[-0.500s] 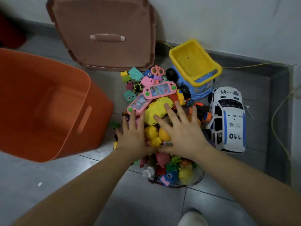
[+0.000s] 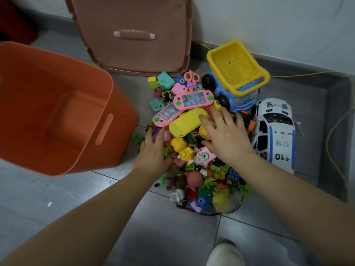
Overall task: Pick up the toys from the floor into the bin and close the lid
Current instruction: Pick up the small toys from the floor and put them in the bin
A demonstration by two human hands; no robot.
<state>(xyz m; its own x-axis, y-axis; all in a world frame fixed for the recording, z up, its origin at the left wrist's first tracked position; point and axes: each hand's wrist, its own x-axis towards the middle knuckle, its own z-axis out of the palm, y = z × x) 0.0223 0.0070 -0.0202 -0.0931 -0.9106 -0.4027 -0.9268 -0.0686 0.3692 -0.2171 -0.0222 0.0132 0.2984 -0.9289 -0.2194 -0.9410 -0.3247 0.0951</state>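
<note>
Fingers point(image 2: 221, 120) of both hands spread apart, pressing on the toy pile point(image 2: 194, 150), bin point(image 2: 107, 87) left

Grey tiled floor point(image 2: 172, 237), dark grout lines visible. Orange bin point(image 2: 57, 112) stands on floor at left, open, tilted toward camera. Brown lid point(image 2: 134, 35) rests on floor on its edge, leaning against wall. Heap of small toys point(image 2: 194, 150) lies at centre, just right of bin. Blue dump truck point(image 2: 236, 83) with yellow bed stands near wall, touching heap. White police car point(image 2: 276, 135), marked 110, lies at right beside heap. Yellow cord point(image 2: 332, 131) trails along floor at far right.
</note>
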